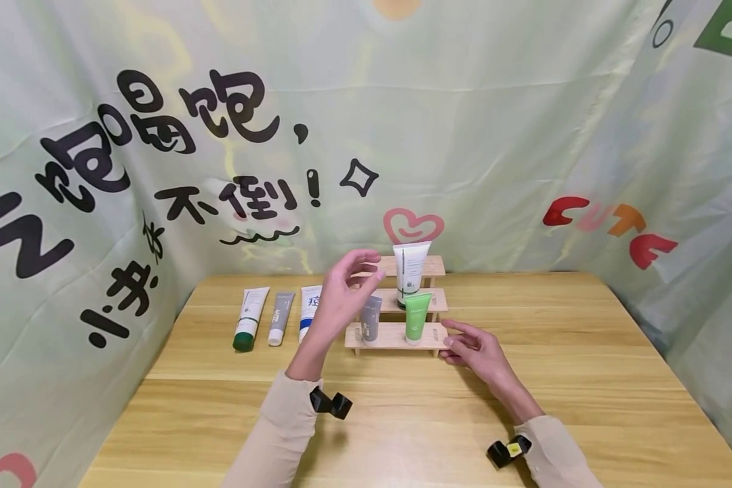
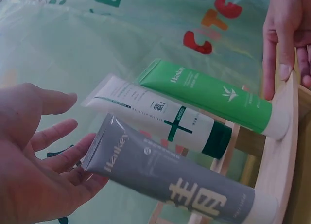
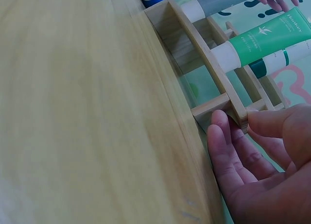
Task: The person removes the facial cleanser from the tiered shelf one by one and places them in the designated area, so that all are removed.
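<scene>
A three-tier wooden display stand stands on the table. A grey squeeze tube and a green squeeze tube are upright on its lowest step. Behind them a white squeeze tube with a dark green cap stands on the middle step. My left hand hovers by the grey tube's top end, thumb apart and fingers loosely bent; in the left wrist view its fingertips are beside that end. With thumb and fingers, my right hand grips the right end of the lowest step.
Left of the stand, a white tube with a green cap, another grey tube and a white tube with a blue band lie on the wooden table. A printed cloth hangs behind and at both sides.
</scene>
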The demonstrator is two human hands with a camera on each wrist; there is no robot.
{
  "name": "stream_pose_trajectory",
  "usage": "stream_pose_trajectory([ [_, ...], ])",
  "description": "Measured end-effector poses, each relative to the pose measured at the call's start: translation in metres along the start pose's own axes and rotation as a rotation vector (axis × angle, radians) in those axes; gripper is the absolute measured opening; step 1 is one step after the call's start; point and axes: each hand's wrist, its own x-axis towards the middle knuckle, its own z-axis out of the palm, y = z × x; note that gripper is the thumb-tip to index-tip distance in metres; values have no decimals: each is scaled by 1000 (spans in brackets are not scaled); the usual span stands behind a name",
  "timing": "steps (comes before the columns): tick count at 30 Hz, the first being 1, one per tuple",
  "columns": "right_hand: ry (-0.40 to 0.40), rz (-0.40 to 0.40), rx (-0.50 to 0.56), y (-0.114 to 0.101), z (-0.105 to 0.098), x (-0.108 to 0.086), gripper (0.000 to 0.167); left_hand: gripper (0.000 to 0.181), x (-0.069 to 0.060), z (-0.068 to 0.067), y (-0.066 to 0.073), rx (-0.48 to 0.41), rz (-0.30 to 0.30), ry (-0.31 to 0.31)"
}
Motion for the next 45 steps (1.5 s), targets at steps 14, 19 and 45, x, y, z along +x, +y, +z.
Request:
stream_pose_trajectory([
  [14,-1,-13,9,-1,0,2,49,40,25,20,10,168,-47,-52],
  [19,-4,-18,13,-3,0,3,48,35,29,22,10,231,-60,-67],
  [45,-8,-20,11,1,-1,-1,49,23,36,11,6,108,-87,7],
])
